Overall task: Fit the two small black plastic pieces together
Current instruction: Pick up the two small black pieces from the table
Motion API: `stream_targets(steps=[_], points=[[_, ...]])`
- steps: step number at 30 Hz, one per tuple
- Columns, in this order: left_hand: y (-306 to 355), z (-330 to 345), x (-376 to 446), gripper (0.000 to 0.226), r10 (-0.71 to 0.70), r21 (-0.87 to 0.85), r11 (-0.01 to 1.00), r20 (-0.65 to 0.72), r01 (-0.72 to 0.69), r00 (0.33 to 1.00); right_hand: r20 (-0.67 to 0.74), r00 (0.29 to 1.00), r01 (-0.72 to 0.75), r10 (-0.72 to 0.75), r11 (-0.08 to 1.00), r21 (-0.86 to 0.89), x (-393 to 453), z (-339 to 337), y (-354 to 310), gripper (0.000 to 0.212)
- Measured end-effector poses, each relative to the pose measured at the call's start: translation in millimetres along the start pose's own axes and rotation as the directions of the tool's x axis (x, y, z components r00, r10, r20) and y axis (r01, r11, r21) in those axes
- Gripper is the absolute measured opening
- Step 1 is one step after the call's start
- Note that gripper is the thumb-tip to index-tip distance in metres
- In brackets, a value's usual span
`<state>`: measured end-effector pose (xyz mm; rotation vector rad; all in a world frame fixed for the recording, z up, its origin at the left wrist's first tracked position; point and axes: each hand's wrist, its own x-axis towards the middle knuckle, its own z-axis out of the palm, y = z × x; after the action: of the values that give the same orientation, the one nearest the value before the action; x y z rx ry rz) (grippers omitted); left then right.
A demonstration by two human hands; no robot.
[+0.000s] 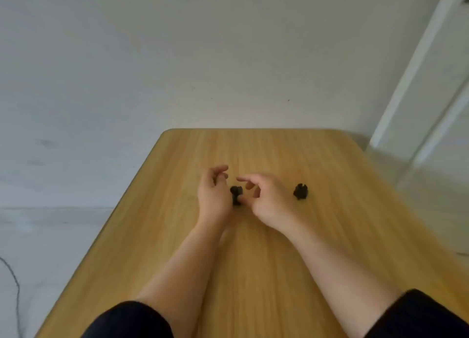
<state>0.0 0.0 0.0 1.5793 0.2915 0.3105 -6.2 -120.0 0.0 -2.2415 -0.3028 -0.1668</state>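
Your left hand (213, 193) and right hand (266, 198) flank one black piece (236, 195); blur hides whether either grips it; the other piece (300, 191) lies apart

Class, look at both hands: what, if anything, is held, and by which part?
The black piece sits between the left hand and the right hand; the right thumb seems to touch its lower end. A firm hold cannot be told.

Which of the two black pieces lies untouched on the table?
The black piece on the right, lying alone beyond the right hand. The other black piece sits between both hands' fingers.
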Motion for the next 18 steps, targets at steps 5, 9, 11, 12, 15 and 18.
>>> stream_targets(steps=[5,9,11,12,15,18], points=[[-2,3,1,0.025,-0.017,-0.101,0.995,0.038,0.021,0.999,-0.001,0.999,0.034,-0.035,0.993,-0.117,9,9,-4,0.041],[-1,2,1,0.025,-0.001,-0.052,0.999,0.022,0.002,1.000,-0.005,0.998,0.064,-0.066,0.983,-0.174,12,11,-3,0.025],[-1,0,2,0.024,-0.013,-0.048,0.999,0.022,0.014,1.000,-0.041,0.997,0.054,-0.059,0.990,-0.131,11,10,-2,0.019],[-1,0,2,0.024,-0.017,-0.040,0.999,0.025,0.018,1.000,-0.061,0.997,0.039,-0.045,0.995,-0.093,11,9,-2,0.018],[-1,-3,3,0.024,-0.046,-0.017,0.999,0.083,0.047,0.995,-0.121,0.992,-0.017,0.025,0.998,0.064,11,2,-2,0.016],[0,-2,2,0.029,-0.055,-0.031,0.998,0.179,0.061,0.982,-0.145,0.986,-0.049,0.078,0.980,0.195,11,-5,-4,0.017]])
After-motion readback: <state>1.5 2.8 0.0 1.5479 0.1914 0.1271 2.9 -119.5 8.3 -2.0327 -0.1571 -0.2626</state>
